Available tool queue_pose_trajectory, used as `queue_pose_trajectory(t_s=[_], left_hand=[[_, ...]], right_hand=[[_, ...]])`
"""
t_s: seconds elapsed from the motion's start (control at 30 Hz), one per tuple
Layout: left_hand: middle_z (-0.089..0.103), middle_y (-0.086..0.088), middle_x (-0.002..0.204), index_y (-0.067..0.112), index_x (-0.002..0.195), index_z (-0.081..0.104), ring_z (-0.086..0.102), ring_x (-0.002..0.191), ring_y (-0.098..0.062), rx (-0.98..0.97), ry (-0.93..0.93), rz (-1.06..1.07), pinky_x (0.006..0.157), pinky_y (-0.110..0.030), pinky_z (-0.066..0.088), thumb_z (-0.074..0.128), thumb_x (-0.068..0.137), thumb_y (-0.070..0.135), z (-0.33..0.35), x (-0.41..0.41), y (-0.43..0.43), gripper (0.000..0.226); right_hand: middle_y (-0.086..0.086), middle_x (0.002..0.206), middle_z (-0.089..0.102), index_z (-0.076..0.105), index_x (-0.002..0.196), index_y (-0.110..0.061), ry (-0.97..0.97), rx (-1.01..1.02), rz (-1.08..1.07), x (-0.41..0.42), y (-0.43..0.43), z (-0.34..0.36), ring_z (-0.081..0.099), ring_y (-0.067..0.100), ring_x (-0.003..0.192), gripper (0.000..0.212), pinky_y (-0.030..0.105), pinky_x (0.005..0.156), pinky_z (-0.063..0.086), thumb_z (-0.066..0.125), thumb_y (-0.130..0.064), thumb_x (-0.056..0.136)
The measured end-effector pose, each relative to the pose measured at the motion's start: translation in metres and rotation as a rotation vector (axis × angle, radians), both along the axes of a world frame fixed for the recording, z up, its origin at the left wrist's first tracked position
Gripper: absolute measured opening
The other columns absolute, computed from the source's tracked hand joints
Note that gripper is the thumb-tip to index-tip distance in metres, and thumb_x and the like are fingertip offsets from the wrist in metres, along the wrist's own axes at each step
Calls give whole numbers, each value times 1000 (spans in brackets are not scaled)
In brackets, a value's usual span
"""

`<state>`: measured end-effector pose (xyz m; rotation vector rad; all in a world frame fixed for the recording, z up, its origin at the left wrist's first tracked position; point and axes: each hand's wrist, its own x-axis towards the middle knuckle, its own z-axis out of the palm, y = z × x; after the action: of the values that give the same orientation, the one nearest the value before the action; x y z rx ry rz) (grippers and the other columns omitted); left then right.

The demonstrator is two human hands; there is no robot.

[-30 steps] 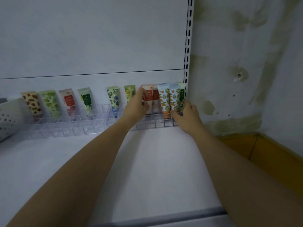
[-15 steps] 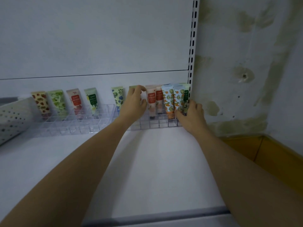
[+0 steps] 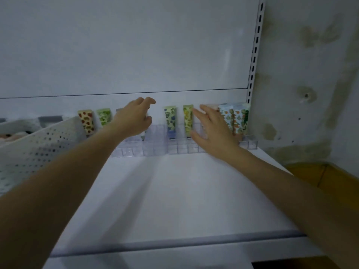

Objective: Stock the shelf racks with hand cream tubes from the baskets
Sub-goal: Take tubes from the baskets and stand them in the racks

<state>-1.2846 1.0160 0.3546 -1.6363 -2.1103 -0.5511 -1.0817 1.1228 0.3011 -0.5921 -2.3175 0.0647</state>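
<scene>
1. A white perforated basket (image 3: 38, 150) sits at the far left of the shelf (image 3: 174, 191). Its contents are too blurred to name.
2. Just right of it, a strawberry tube (image 3: 86, 121) and a green tube (image 3: 104, 116) stand upright at the back of the clear left rack (image 3: 126, 150), against the back panel.
3. The left arm reaches in from the lower left, nearly straight, with the wrist raised. The left hand (image 3: 134, 119) hovers over the right end of the left rack. Its fingers are loosely curled forward, the thumb is apart from them, and it holds nothing.
4. A blue tube (image 3: 170, 119) and a yellow tube (image 3: 188, 118) stand side by side, a little apart, at the back of the right rack (image 3: 180, 149), near its left end.
5. The right arm comes in from the lower right. The right hand (image 3: 213, 131) is palm down over the right rack, with its fingers straight and spread, gripping nothing. Its fingers lie between the yellow tube and the orange tubes (image 3: 230, 118). The top of a pink tube (image 3: 212, 107) shows just above them. Blur hides whether the hand touches the rack or any tube.
6. The orange tubes stand packed together at the rack's right end, beside the slotted post (image 3: 255, 55).
</scene>
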Motion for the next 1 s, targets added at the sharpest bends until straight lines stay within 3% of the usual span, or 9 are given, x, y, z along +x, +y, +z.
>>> queue_pose_trajectory(t_s=[0.13,0.4,0.57,0.73,0.87,1.0], left_hand=[[50,-7,129,17,134,39,49,117,-25,-43,78,31,93,-41,44,48,93,20,35,-42,-50,43],[57,-12,118,10,122,53,56,101,-27,-130,53,162,89,-39,45,51,93,21,65,-141,-149,31],[59,-8,119,12,118,56,49,91,-15,-252,-17,211,84,-28,39,50,93,17,57,-196,-191,26],[60,-4,119,16,117,56,50,92,-14,-412,-77,194,84,-25,40,54,91,17,49,-233,-206,26],[56,-3,123,18,120,54,50,95,-16,-555,-132,199,92,-32,40,60,88,29,41,-249,-198,34],[48,-2,132,20,125,51,49,113,-21,-590,-124,209,96,-32,36,58,88,38,38,-258,-188,42]], right_hand=[[10,150,28,36,142,-17,-186,21,155,-55,-44,8,24,28,138,59,36,112,18,43,-42,89],[7,146,35,37,141,-15,-248,83,403,-174,-148,48,27,23,134,48,30,111,18,45,-31,96],[4,142,41,39,140,-18,-307,18,428,-221,-181,62,33,19,130,46,28,105,25,42,-35,97],[3,135,48,48,134,-18,-441,-117,375,-257,-188,66,42,18,124,41,26,96,31,37,-36,98],[-8,115,45,52,129,-21,-453,-258,373,-269,-188,68,41,5,107,38,20,88,29,40,-37,97],[-10,118,48,56,124,-25,-457,-311,361,-280,-185,71,42,5,106,34,23,89,31,45,-39,95]])
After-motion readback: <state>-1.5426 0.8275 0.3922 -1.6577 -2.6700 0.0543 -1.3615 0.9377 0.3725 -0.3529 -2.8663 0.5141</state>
